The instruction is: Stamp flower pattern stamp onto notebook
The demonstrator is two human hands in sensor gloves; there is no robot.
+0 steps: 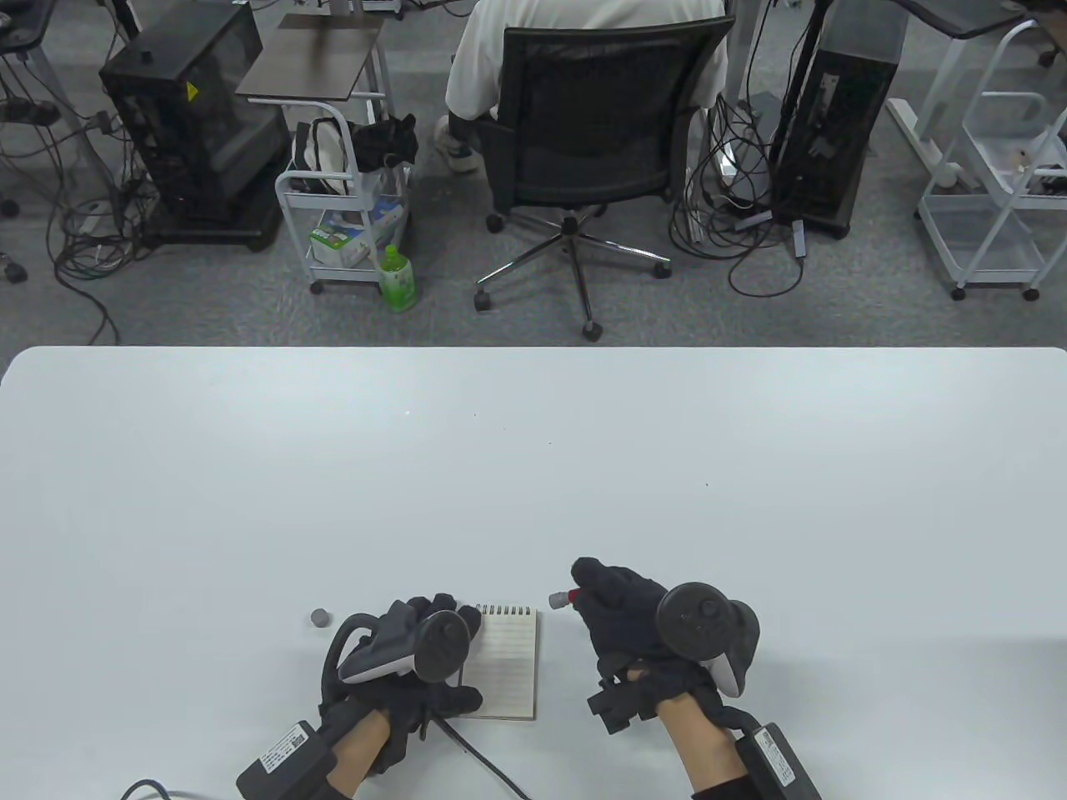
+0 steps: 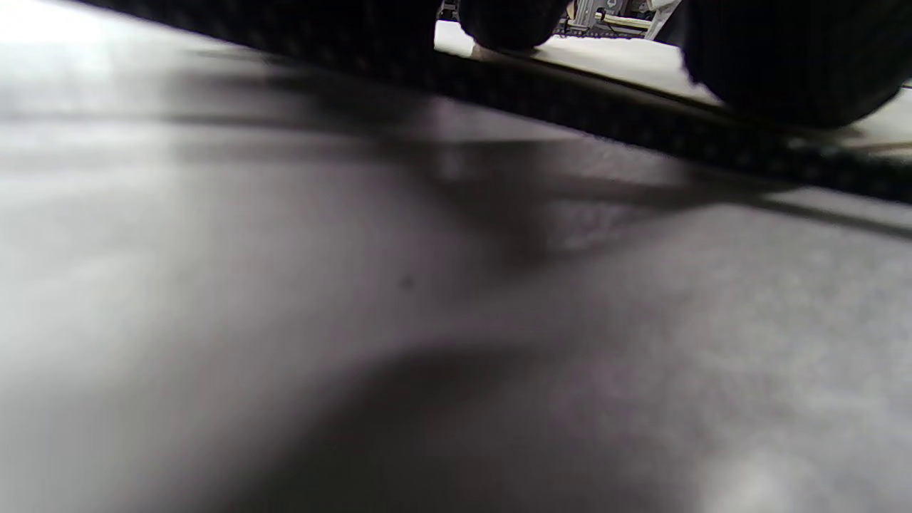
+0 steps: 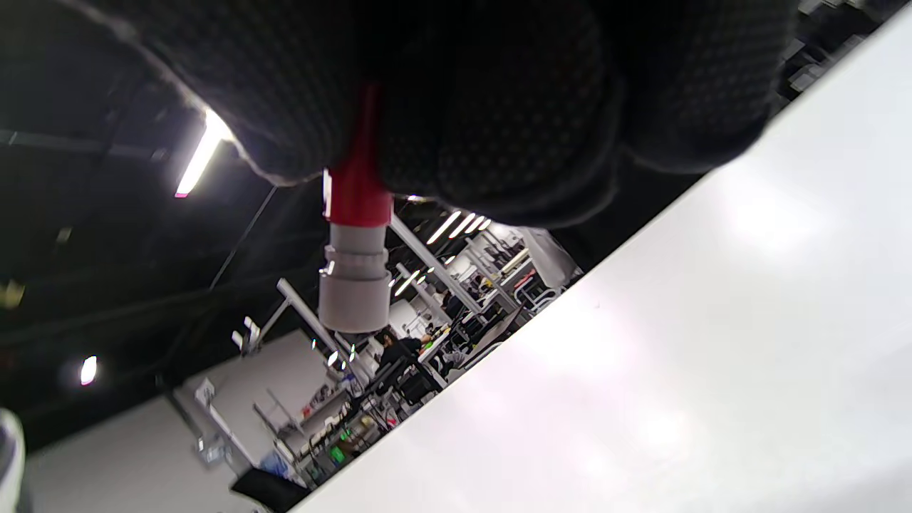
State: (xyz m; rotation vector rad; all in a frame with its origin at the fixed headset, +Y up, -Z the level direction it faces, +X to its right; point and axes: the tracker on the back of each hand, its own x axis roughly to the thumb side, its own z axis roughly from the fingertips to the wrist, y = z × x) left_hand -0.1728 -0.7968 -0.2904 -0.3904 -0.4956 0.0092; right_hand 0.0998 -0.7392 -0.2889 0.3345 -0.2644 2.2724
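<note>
A small spiral notebook (image 1: pixel 508 662) with lined pages lies open on the white table (image 1: pixel 533 467) near the front edge. My left hand (image 1: pixel 421 637) rests on the notebook's left side and holds it down; in the left wrist view the fingertips (image 2: pixel 784 64) press on the page. My right hand (image 1: pixel 617 604) grips a red stamp with a grey tip (image 1: pixel 557 597), held just right of the notebook's top corner, tip pointing left. The right wrist view shows the stamp (image 3: pixel 354 263) sticking out from the gloved fingers, clear of the table.
A small grey cap (image 1: pixel 319 617) stands on the table left of my left hand. Beyond the table's far edge are an office chair (image 1: pixel 583 150) with a seated person, a white cart (image 1: pixel 350 217) and computer towers.
</note>
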